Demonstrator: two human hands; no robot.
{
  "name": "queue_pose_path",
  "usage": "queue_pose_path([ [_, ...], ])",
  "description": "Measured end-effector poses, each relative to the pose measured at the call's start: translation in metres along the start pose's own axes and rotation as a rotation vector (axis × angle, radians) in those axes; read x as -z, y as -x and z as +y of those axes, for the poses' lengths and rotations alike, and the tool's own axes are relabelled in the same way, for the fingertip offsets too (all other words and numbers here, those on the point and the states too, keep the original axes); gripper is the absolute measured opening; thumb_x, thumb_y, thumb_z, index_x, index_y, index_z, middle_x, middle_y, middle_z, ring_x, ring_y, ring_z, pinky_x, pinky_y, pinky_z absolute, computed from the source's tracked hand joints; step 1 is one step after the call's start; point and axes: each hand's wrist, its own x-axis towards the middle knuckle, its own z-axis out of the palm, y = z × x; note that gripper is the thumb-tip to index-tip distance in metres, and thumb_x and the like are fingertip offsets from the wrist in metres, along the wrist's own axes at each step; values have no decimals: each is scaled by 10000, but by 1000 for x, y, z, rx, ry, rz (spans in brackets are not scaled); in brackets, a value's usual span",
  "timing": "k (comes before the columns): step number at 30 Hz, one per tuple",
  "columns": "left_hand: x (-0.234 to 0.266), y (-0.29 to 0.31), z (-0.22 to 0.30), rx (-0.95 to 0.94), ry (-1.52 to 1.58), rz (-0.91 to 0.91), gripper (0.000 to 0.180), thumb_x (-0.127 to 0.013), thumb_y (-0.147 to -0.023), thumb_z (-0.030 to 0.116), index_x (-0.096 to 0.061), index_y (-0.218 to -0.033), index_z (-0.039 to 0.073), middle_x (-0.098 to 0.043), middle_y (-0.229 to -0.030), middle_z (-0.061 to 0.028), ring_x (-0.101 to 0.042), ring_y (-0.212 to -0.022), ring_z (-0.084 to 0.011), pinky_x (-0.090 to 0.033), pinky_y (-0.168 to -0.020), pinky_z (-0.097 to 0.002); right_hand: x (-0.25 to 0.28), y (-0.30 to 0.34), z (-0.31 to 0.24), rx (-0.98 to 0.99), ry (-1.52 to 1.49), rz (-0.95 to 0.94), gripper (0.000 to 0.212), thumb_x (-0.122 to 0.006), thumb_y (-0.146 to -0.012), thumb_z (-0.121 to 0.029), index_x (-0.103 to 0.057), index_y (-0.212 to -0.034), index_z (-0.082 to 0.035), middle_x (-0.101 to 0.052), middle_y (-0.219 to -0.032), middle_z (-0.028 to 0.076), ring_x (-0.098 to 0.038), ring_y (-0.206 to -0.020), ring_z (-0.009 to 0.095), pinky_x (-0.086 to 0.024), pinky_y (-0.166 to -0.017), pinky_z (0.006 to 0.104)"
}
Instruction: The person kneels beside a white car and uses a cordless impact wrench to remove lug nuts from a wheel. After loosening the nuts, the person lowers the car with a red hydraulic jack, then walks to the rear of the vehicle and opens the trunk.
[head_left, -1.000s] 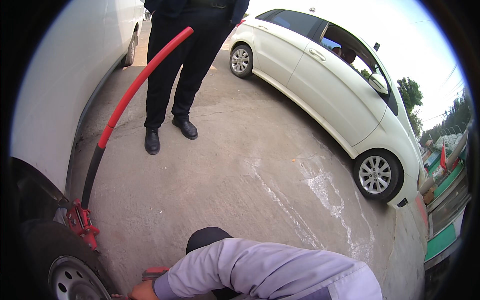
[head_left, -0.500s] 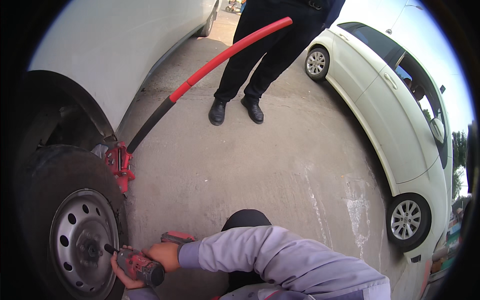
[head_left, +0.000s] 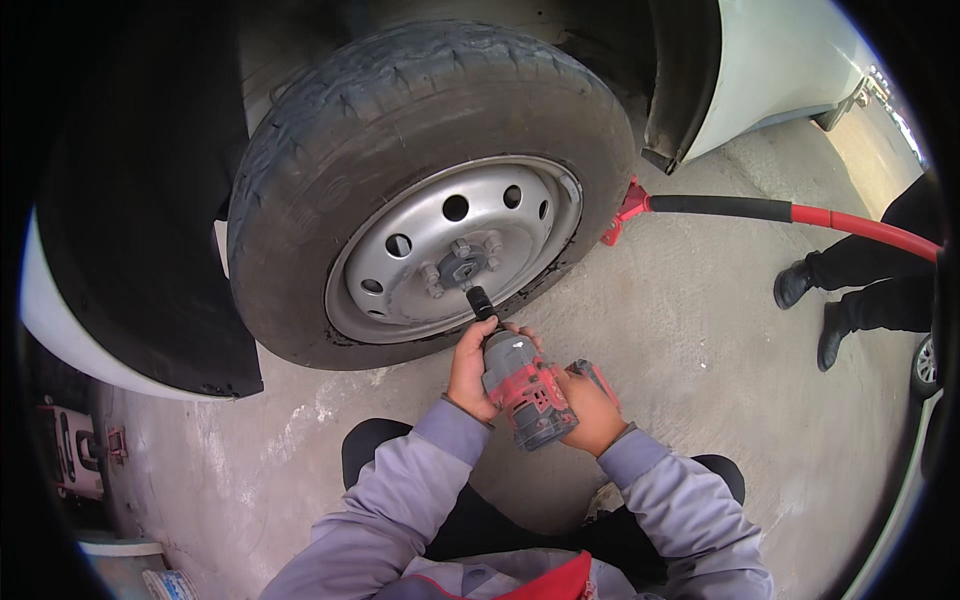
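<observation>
A red and grey cordless impact wrench (head_left: 530, 385) is held between both my hands. Its black socket (head_left: 481, 302) points at the wheel, its tip close to a lug nut at the lower part of the hub; whether it touches cannot be told. My left hand (head_left: 470, 372) wraps around the tool's front housing. Around its handle, my right hand (head_left: 592, 412) is closed; the trigger is hidden. Several lug nuts (head_left: 461, 247) ring the hub of the silver steel rim (head_left: 427, 223), inside a worn black tyre (head_left: 300, 235).
A red floor jack (head_left: 628, 212) stands behind the tyre, its long black and red handle (head_left: 720, 207) reaching right. Another person's black shoes (head_left: 793, 285) are on the concrete there. White vehicle bodywork (head_left: 770, 60) surrounds the wheel. At lower left sit a bucket (head_left: 125, 565) and red-and-white equipment (head_left: 75, 450).
The view has swung left, bringing the wheel to the middle and the parked white car to the far right edge. Both hands still hold the impact wrench at the wheel.
</observation>
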Motion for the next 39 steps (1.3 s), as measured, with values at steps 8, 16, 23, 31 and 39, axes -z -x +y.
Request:
queue_pose_path([
  [8,26,-14,3,-10,111,31,365,-588,-951,389,-598,-947,24,-673,-978,-183,-664,-924,-343,-560,-831,-475,-9,-13,0,-52,-12,-52,322,-666,-835,-165,-534,-1076,2,-670,-919,265,-649,-876,464,-514,-762,500],
  [16,49,-37,2,-64,116,-66,363,-576,-944,399,-608,-932,37,-679,-988,-177,-667,-914,-345,-563,-823,-476,-17,-32,29,-21,99,-63,347,-649,-838,-171,-521,-1120,-14,-656,-1024,250,-636,-975,449,-515,-824,498],
  [23,69,-53,-4,-117,16,-31,326,-582,-985,385,-601,-952,61,-663,-1016,-145,-656,-937,-308,-562,-841,-469,-35,-32,54,-68,138,-59,362,-637,-852,-167,-510,-1161,-28,-638,-1081,229,-625,-1017,438,-522,-827,496],
  [31,43,-48,1,-225,-234,334,248,-643,-993,255,-605,-915,23,-662,-849,-118,-668,-759,-216,-574,-667,-358,-71,-30,77,54,-236,-40,475,-724,-838,-195,-558,-1262,-62,-678,-1078,185,-667,-994,374,-532,-874,398],
  [39,44,-51,13,-236,-273,343,224,-653,-984,226,-616,-915,16,-659,-830,-109,-662,-722,-208,-574,-640,-357,-92,-36,75,-102,-374,-52,477,-748,-831,-219,-572,-1244,-58,-685,-1121,165,-667,-1040,332,-528,-897,379],
])
